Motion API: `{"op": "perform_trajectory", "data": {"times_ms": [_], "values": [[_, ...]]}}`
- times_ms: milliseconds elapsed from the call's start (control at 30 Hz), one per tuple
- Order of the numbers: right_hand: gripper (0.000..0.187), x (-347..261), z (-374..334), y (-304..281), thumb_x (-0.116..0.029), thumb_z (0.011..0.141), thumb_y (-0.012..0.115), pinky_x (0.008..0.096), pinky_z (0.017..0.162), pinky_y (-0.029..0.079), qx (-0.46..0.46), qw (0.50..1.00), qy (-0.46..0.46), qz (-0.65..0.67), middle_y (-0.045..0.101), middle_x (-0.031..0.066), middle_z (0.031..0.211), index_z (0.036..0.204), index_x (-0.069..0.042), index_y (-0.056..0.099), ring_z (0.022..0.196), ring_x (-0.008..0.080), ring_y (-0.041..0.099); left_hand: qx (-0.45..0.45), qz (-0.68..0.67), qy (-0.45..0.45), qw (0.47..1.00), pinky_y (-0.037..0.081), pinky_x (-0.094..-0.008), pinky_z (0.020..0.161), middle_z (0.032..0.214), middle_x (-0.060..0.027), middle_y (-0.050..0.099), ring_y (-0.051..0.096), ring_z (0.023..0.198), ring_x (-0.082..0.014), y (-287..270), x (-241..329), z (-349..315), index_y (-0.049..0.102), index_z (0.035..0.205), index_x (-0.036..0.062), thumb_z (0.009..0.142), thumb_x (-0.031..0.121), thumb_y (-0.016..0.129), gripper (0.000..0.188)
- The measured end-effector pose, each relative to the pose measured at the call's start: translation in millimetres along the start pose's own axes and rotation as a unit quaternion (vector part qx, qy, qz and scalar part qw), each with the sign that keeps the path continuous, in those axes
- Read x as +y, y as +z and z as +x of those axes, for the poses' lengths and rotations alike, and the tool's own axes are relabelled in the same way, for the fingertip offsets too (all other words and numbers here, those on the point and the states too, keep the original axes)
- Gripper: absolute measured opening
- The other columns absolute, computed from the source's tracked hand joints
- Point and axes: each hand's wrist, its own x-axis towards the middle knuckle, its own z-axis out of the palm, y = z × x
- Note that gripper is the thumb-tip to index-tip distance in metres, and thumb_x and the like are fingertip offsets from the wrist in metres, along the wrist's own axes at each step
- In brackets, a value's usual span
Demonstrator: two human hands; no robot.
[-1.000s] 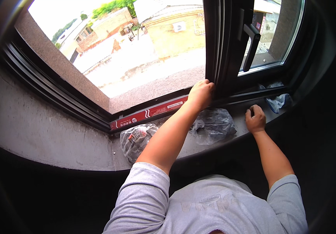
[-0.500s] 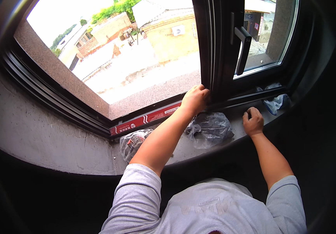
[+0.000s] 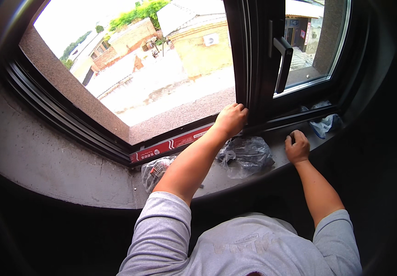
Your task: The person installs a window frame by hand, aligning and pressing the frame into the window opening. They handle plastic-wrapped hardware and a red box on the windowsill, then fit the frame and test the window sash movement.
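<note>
My left hand (image 3: 232, 119) is at the lower corner of the open-looking left window bay, against the dark upright of the window frame (image 3: 246, 55). Its fingers are curled down, and whatever they pinch is hidden from above. Below that hand runs a red printed strip (image 3: 173, 143) along the bottom rail. My right hand (image 3: 298, 146) rests on the grey sill with its fingers bent round a small dark thing, too hidden to name. Between the two hands lies a clear plastic bag (image 3: 246, 157) with dark contents.
Another clear bag (image 3: 154, 174) with printed contents sits partly behind my left forearm. A crumpled plastic bag (image 3: 325, 124) lies at the sill's right end. The right window sash has a black handle (image 3: 284, 64). The concrete sill (image 3: 69, 170) curves across in front of me.
The view has shifted slightly, so the window sits a little lower and further left. Both hands keep nearly the same places and curled poses.
</note>
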Motion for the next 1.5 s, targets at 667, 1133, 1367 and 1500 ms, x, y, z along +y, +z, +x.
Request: {"op": "perform_trajectory", "data": {"times_ms": [667,1133,1367,1500], "values": [[0.011,-2,0,-2,-0.012,0.082,0.065,0.0488,0.074,0.05,0.002,1.0,-0.005,-0.01,0.064,0.0166,0.084,0.082,-0.005,0.058,0.082,0.0414,0.063,-0.107,-0.083,-0.023,0.991,0.054,-0.0464,0.083,0.099,-0.0152,0.064,0.066,0.095,-0.037,-26,-10,-3,0.068,0.099,0.0077,0.09,0.03,0.067,0.024],[0.012,-2,0,-1,-0.012,0.083,0.065,0.0485,0.073,0.049,0.002,1.0,-0.006,-0.002,0.062,0.0173,0.084,0.082,-0.004,0.056,0.084,0.0415,0.061,-0.22,-0.17,-0.044,0.96,0.05,-0.0445,0.094,0.111,-0.0193,0.065,0.062,0.107,-0.0367,-67,-26,-22,0.07,0.103,0.0056,0.091,0.016,0.061,0.019],[0.011,-2,0,-1,-0.012,0.081,0.066,0.0487,0.074,0.05,-0.008,1.0,0.003,-0.015,0.064,0.0167,0.086,0.083,-0.005,0.057,0.084,0.0407,0.063,-0.181,-0.27,-0.121,0.938,0.051,-0.0451,0.084,0.098,-0.0204,0.066,0.063,0.097,-0.0399,-98,-11,-48,0.06,0.099,0.0023,0.093,0.012,0.062,0.012],[0.012,-3,1,0,-0.012,0.081,0.066,0.0489,0.075,0.051,-0.008,1.0,0.0,-0.022,0.064,0.0172,0.086,0.083,-0.005,0.057,0.084,0.0412,0.063,-0.088,-0.3,-0.109,0.944,0.049,-0.0452,0.077,0.088,-0.0208,0.062,0.061,0.087,-0.0408,-100,7,-75,0.053,0.099,0.0013,0.095,0.012,0.061,0.014]]}}
